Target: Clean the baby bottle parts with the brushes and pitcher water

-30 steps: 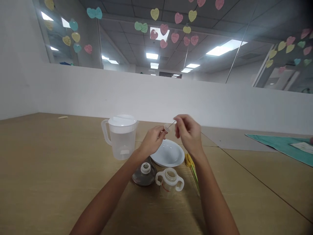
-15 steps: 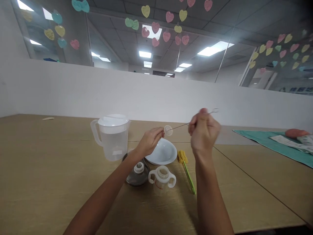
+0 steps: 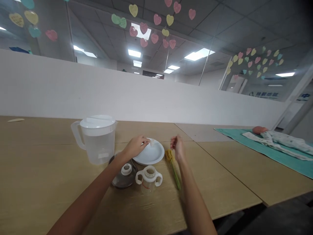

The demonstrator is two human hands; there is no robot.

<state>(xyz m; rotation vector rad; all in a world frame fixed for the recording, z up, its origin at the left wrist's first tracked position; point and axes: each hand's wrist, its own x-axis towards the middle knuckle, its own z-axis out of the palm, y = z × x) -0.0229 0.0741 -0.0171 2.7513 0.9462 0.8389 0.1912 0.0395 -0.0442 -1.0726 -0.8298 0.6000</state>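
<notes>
My left hand (image 3: 137, 146) pinches a small translucent nipple-like piece (image 3: 153, 142) over the white bowl (image 3: 148, 156). To its right, my right hand (image 3: 178, 148) is raised with curled, blurred fingers above a green-handled brush with a yellow sponge head (image 3: 175, 174). Whatever its fingers hold, if anything, does not show. In front of the bowl stands a clear baby bottle with a white two-handled collar (image 3: 149, 178), its mouth uncovered. A white ring cap (image 3: 126, 169) sits on a dark round lid or dish (image 3: 124, 180), partly behind my left forearm.
A translucent lidded pitcher (image 3: 99, 140) stands left of the bowl. Far right, a teal cloth (image 3: 234, 134) carries a patterned white cloth (image 3: 288, 142) and a reddish rounded object (image 3: 259, 130). A flat pale piece (image 3: 16, 120) lies far left. A white wall (image 3: 146, 101) bounds the table.
Both hands have come down and moved apart. The thin wire brush that ran from my right hand into the translucent piece no longer shows. The view has turned to the right.
</notes>
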